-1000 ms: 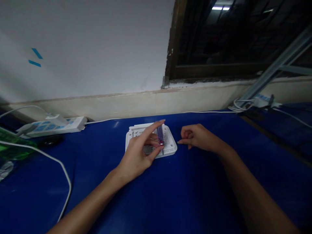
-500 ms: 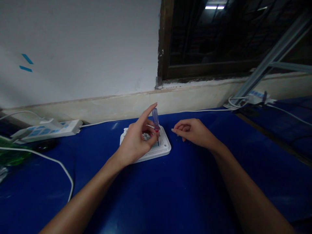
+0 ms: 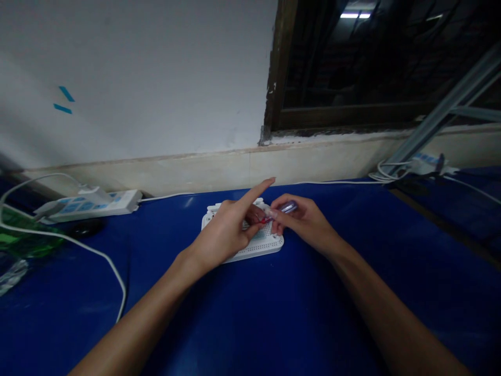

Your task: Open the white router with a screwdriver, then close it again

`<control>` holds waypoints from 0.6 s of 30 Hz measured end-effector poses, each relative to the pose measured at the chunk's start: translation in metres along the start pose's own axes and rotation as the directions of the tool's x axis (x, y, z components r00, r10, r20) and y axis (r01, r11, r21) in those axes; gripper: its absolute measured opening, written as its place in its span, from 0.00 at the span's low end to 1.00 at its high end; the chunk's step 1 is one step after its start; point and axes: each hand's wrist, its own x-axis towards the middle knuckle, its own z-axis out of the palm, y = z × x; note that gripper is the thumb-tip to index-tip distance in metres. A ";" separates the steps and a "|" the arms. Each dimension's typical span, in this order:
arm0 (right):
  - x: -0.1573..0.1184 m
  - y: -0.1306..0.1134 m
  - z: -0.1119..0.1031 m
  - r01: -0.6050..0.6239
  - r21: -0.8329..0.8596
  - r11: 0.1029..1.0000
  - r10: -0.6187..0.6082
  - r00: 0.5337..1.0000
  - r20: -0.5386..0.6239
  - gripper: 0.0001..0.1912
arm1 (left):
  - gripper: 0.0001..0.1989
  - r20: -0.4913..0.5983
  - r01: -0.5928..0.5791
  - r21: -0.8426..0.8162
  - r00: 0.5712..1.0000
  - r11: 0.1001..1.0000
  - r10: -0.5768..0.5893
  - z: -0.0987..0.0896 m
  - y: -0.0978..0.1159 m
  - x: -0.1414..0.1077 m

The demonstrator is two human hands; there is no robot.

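so, on a glossy blue tabletop [image 3: 250, 313] sits a white perforated plastic board [image 3: 263, 249]. just above it, a slim purple translucent screwdriver [image 3: 287, 208] lies nearly level, long axis running left to right, handle at the right hand [image 3: 307, 222], red end nearer the left hand [image 3: 223, 235]. right fingers [image 3: 276, 213] look pinched around it; left index finger [image 3: 258, 190] points out straight, the others curled, contact unclear. open blue room on both sides.

perforated board [image 3: 263, 249] lies on table [image 3: 313, 318], before wall [image 3: 136, 78]; power strip [image 3: 88, 204] on table, left of board; coiled cable [image 3: 387, 172] right of board, below window [image 3: 352, 68].
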 end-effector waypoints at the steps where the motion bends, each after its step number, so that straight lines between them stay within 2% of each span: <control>1: 0.000 0.001 -0.001 0.003 0.006 1.000 -0.003 1.000 0.002 0.12 | 0.43 -0.053 0.007 -0.038 0.999 0.999 -0.009 0.002 -0.001 0.000; 3: 0.001 0.002 -0.003 -0.003 0.053 0.999 0.001 0.999 0.038 0.12 | 0.41 -0.146 0.017 -0.096 0.989 0.995 -0.031 0.004 -0.002 0.001; 7: 0.003 0.006 -0.004 -0.037 0.141 0.989 0.025 0.996 0.085 0.11 | 0.36 -0.200 0.013 -0.076 0.979 0.997 -0.028 0.007 -0.002 0.001; 13: 0.005 0.008 -0.008 -0.033 0.096 0.995 0.039 0.997 -0.065 0.14 | 0.29 -0.295 0.006 0.128 0.955 0.992 0.032 0.004 -0.003 -0.002; 16: 0.003 0.001 -0.016 0.006 0.058 0.998 0.002 0.990 -0.143 0.14 | 0.20 -0.273 0.034 0.229 0.962 0.973 0.030 -0.003 -0.002 -0.011; 18: 0.000 -0.006 -0.022 0.030 0.001 1.000 -0.030 0.989 -0.144 0.15 | 0.18 -0.176 0.050 0.349 0.984 0.936 0.013 -0.005 -0.002 -0.021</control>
